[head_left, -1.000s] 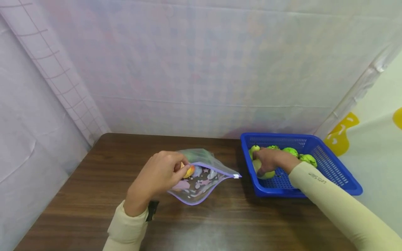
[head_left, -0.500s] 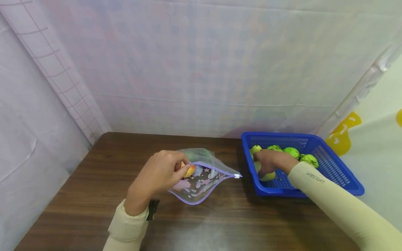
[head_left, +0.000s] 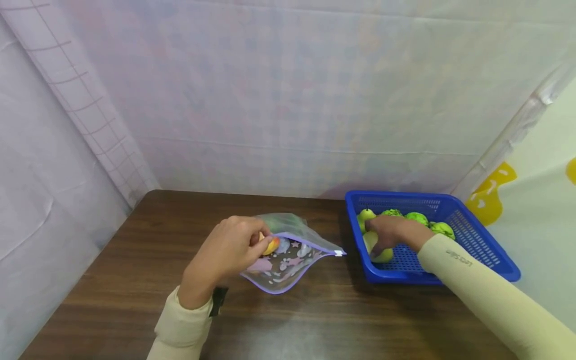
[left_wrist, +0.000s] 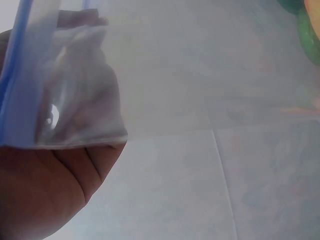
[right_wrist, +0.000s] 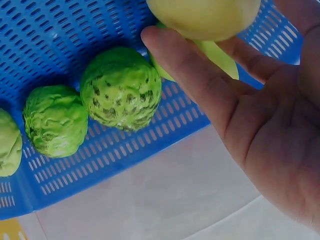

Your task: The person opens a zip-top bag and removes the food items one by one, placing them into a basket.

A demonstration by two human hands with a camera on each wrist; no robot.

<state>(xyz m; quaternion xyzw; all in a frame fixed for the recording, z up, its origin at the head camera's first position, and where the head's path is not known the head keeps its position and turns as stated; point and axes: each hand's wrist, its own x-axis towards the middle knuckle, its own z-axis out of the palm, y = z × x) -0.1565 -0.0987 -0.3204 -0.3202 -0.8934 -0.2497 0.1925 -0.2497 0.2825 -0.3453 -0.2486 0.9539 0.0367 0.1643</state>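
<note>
My left hand pinches the rim of a clear zip bag with purple edging and a white slider; in the left wrist view the see-through plastic overlaps the fingers. Inside the bag shows a yellow-orange fruit, with something green behind the film. My right hand reaches into a blue basket, its fingers spread around a pale yellow-green pear. In the right wrist view the pear lies between extended fingers, apart from the palm. Another pear sits behind it.
Several wrinkled green fruits line the back of the basket. The brown wooden table carries both bag and basket. A pale patterned sheet hangs behind the table, and more sheeting hangs at both sides.
My right hand shifts slightly over the pear, showing more of its pale side. The left hand and the bag stay in place.
</note>
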